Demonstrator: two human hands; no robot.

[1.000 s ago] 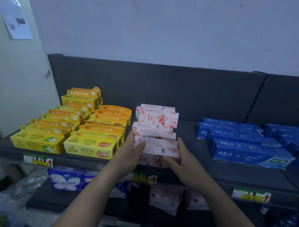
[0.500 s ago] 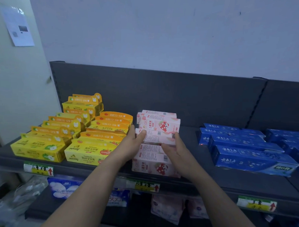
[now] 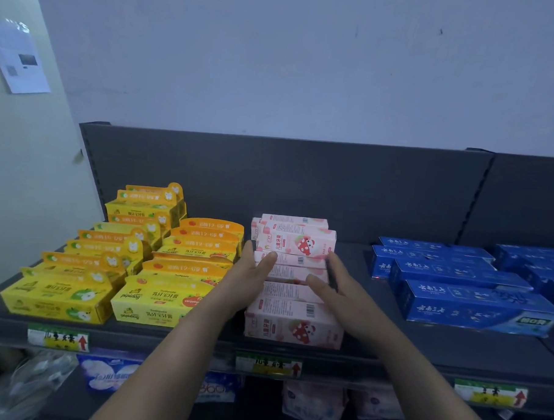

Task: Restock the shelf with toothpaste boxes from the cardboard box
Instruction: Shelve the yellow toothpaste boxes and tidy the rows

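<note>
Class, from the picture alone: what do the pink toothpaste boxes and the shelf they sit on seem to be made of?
Pink toothpaste boxes: likely thin printed card with a slight sheen, judging by crisp folded edges and barcodes. Shelf: probably painted metal, matt dark grey; thin flat deck, slotted uprights behind.

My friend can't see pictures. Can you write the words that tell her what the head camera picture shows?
Two bare hands, left hand and right hand, press either side of a row of pink toothpaste boxes on a dark shelf. Yellow toothpaste boxes sit to the left, blue toothpaste boxes to the right.
</note>
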